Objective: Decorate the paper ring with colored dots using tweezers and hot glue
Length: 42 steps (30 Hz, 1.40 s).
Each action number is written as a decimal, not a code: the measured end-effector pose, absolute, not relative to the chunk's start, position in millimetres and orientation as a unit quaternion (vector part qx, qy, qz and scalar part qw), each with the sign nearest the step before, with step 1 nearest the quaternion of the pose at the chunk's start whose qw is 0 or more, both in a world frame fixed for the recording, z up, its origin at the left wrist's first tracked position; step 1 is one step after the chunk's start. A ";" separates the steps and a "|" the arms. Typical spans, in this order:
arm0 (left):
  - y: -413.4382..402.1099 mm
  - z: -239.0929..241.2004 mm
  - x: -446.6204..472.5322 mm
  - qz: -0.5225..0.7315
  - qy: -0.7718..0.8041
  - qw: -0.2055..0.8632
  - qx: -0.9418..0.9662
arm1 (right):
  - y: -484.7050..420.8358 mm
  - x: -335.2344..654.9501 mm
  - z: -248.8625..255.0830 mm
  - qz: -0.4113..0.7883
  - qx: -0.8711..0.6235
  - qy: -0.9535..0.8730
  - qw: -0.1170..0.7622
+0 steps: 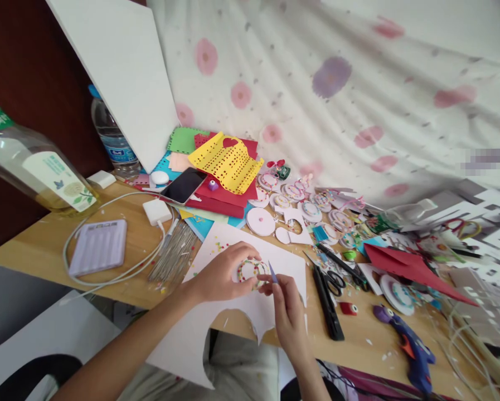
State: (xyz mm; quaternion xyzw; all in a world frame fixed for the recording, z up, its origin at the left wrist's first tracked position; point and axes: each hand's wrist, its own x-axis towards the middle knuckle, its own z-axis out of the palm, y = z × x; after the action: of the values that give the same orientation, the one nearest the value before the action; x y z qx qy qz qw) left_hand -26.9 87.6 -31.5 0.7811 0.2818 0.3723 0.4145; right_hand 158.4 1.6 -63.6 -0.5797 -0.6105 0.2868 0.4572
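My left hand (221, 274) pinches a small white paper disc (252, 272) ringed with coloured dots, holding it just above a large white sheet (233, 312) with round holes cut from it. My right hand (286, 312) is closed on a small pointed purple-blue paper piece (272, 273), its tip touching the disc's right edge. Several similar decorated discs (308, 209) lie further back on the wooden table (44, 245).
Black scissors (329, 284) and a blue glue gun (412, 348) lie to the right. A red paper (404, 266), a phone (184, 185) on stacked coloured papers, a lilac box (99, 245), a white charger and cable (158, 211), bottles and a white board (120, 67) stand left.
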 end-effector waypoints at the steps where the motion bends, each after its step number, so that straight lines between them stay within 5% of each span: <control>1: 87.5 -30.1 -27.9 0.371 0.272 0.419 0.783 | 3.1 161.5 -64.9 0.277 -0.585 -0.616 0.448; 24: 11.0 -38.2 -88.8 0.328 0.445 0.520 0.652 | 79.8 246.1 -46.4 0.213 -0.550 -0.709 0.387; 31: 10.9 -44.0 -85.8 0.349 0.469 0.501 0.638 | 41.0 249.2 -26.9 0.015 -0.586 -0.613 0.530; 42: -2.8 -39.0 -89.5 0.377 0.456 0.459 0.663 | 15.0 138.2 -34.0 0.059 -0.503 -0.830 0.235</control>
State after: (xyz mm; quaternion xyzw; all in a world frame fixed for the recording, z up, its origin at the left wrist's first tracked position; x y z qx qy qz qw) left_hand -89.5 -2.8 -39.0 0.6631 0.4557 0.3770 0.4588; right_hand 138.2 15.0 -34.0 -0.5028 -0.8297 0.0594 0.2352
